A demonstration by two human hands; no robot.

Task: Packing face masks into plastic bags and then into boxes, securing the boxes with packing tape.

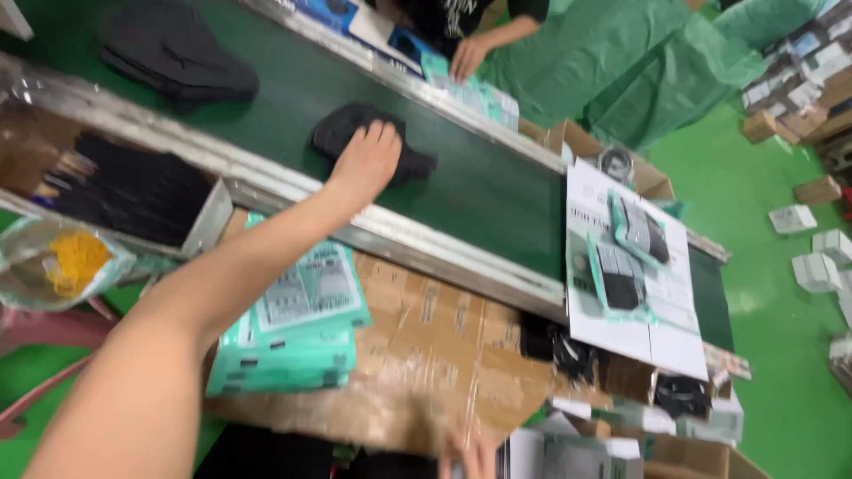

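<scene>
At the bottom edge, the right hand [469, 454] shows only as blurred fingertips just beside the near edge of a flattened cardboard sheet [444, 346]; whether it is released or clenched I cannot tell. The cardboard lies on the surface in front of the person, taped and crumpled. On its left part rests a stack of mint-green packets [297, 341], partly covered by the bare left forearm that stretches across them.

To the right of the cardboard a white printed sheet [639, 306] lies across the belt's end, with two packed pairs of dark socks [632, 253] on it. Below it sit loose black pieces and open boxes.

Past the cardboard runs a metal rail, and beyond it a dark green conveyor belt [497, 191]. The left hand [366, 161] lies on the belt with fingers spread, pressed flat on top of a black cloth piece [342, 129]; the cloth lies under the palm and sticks out to the left and right of it. The hand is not clenched, only laid on it.

Far left, a tray of black items [133, 191] sits by the rail, with a clear bag of yellow rubber bands [75, 262] beside it. Another black cloth bundle [177, 53] lies farther up the belt.

Across the belt, another person's hand [466, 58] rests on green packets, with green plastic sacks [639, 62] behind
</scene>
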